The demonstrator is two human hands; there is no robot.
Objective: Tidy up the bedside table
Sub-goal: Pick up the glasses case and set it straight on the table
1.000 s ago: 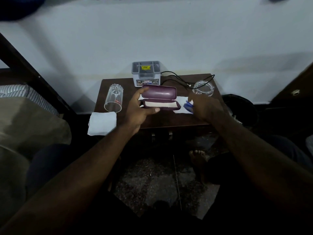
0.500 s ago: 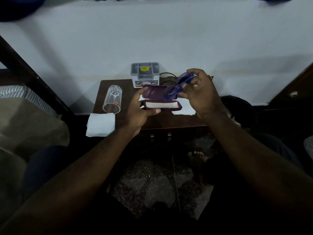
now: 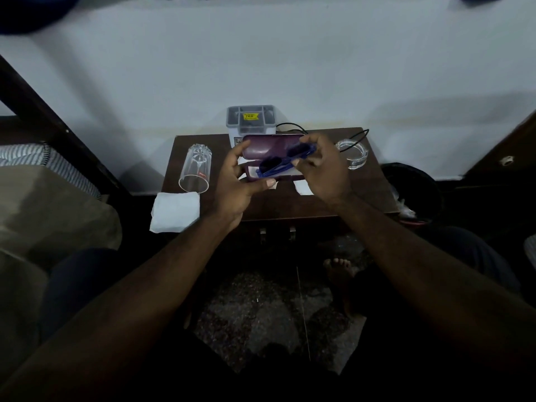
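An open purple glasses case [image 3: 266,146] is held above the dark wooden bedside table [image 3: 362,195]. My left hand [image 3: 236,184] grips the case at its left end, thumb under the front edge and a finger on the lid. My right hand [image 3: 322,166] pinches folded blue glasses [image 3: 285,162] and holds them slanted over the case's lower half, their left end inside the tray. A white cloth lines the inside of the case.
An upturned clear tumbler [image 3: 195,166] stands at the table's left, a folded white napkin [image 3: 175,211] overhangs the front left corner. A grey compartment box [image 3: 251,118] sits at the back, a glass ashtray [image 3: 352,153] and black cable [image 3: 358,136] at right. A black bin [image 3: 412,192] stands beside.
My right hand lifted the blue glasses from the table, carried them up over the case and now lowers them into it. My left hand keeps holding the open case.
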